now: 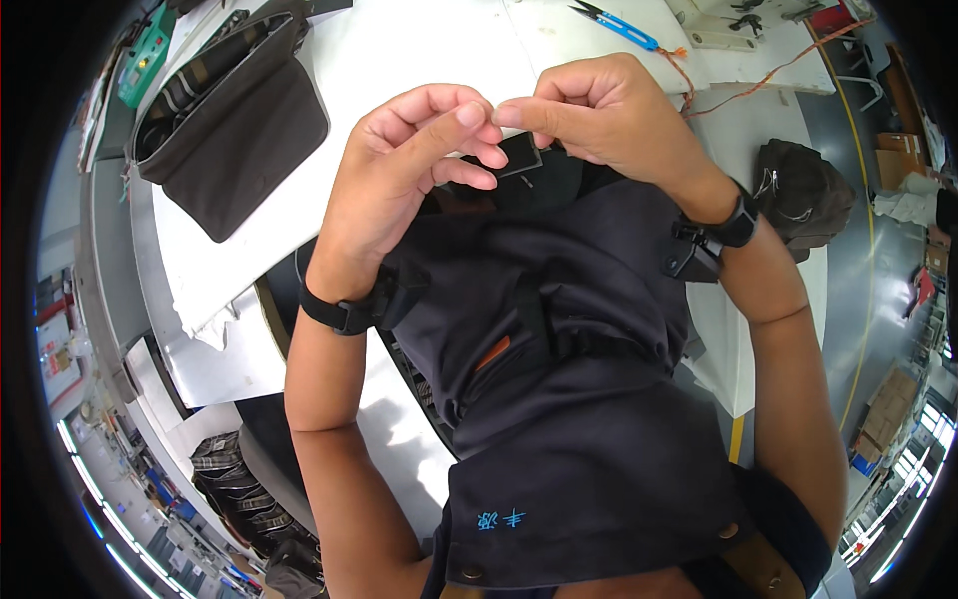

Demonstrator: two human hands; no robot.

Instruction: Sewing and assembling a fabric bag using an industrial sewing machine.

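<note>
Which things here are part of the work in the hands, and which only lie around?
In hand:
left hand
right hand
dark navy bag
small black buckle

Lying about:
blue thread snips
brown bag
dark bag
orange cord

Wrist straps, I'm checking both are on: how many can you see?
2: one black wrist strap on the left wrist, one on the right wrist, both beside the dark garment.
</note>
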